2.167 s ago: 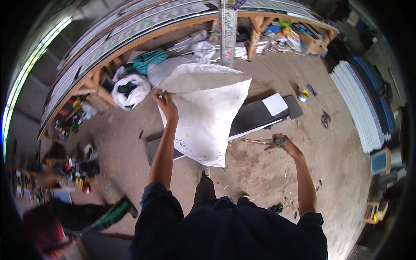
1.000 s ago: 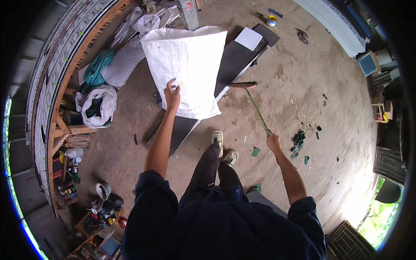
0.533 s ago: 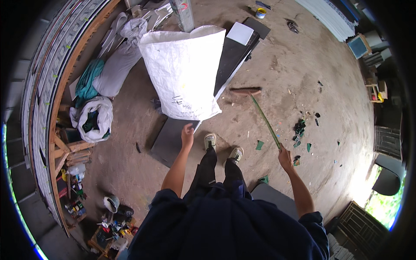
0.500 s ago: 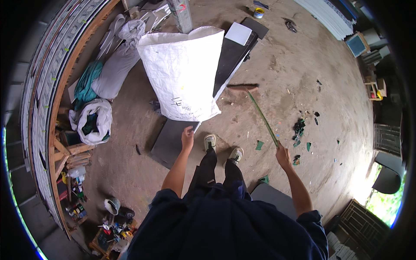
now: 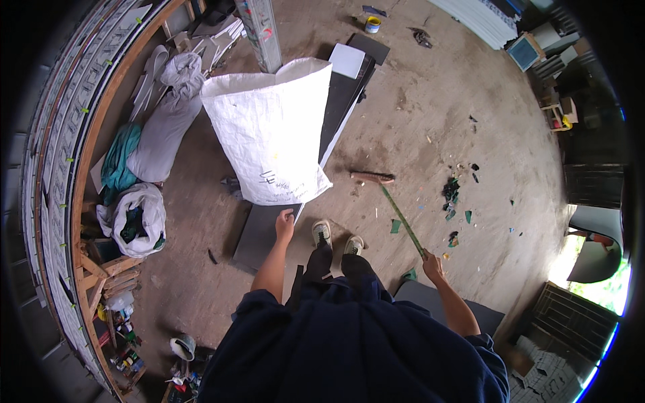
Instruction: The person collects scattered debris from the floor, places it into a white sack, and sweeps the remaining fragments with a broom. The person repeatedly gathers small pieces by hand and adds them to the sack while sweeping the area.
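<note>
My right hand (image 5: 433, 264) is closed around the green handle of a broom (image 5: 405, 227), which slants forward and left. The broom's reddish-brown head (image 5: 371, 177) with dark bristles rests on the floor ahead of my shoes. My left hand (image 5: 285, 227) hangs just below the lower edge of a large white woven sack (image 5: 269, 141), over a dark flat board (image 5: 259, 235). Its fingers are loosely curled and seem to hold nothing. To the right of the broom lies a scatter of dark green scraps (image 5: 451, 193), with single pieces (image 5: 395, 226) nearer the handle.
A long black panel (image 5: 336, 111) with a white plate (image 5: 347, 61) on it lies behind the sack, near an upright post (image 5: 261, 37). Left are filled sacks (image 5: 158, 151) and a wooden rack (image 5: 111, 272). A grey board (image 5: 430, 299) lies by my right forearm.
The broom head has come closer to my feet across the floor, and my right hand has drawn back with the handle. My left hand stays below the sack. The whole view has shifted slightly.
</note>
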Demonstrator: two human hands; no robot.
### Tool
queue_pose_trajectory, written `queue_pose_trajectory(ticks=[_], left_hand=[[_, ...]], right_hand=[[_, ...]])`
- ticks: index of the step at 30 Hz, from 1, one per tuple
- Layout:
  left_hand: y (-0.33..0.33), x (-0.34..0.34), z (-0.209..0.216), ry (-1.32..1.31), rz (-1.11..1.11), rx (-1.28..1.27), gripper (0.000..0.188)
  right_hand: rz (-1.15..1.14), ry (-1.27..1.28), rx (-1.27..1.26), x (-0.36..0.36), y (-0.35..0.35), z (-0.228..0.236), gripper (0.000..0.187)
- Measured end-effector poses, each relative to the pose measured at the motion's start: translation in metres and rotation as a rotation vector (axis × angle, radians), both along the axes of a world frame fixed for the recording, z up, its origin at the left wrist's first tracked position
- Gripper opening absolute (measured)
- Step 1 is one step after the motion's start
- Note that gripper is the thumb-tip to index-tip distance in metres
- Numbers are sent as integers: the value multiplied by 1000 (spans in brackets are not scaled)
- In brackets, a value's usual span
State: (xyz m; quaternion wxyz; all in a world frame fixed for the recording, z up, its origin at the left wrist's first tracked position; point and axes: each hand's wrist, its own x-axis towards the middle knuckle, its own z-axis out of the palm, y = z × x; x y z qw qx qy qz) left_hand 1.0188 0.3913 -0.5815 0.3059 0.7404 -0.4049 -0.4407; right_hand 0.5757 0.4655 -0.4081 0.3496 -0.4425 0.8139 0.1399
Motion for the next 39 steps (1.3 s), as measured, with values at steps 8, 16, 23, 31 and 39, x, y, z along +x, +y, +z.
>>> queue_pose_trajectory(ticks=[8, 16, 23, 31, 39], left_hand=[[11, -29, -12, -19, -110, -23, 22], [-17, -36, -5, -170, -163, 48, 22], [-94, -38, 37, -148, -152, -17, 20], [-134, -74, 53, -152, -301, 164, 22], [-194, -93, 38, -82, -289, 93, 20]], right_hand=[[-239, -146, -260, 4, -125, 35, 48], [-240, -189, -205, -13, -275, -17, 50], [-92, -54, -249, -24, -422, -119, 45], [308, 112, 19, -89, -341, -68, 49], [241, 111, -110, -120, -346, 14, 47]])
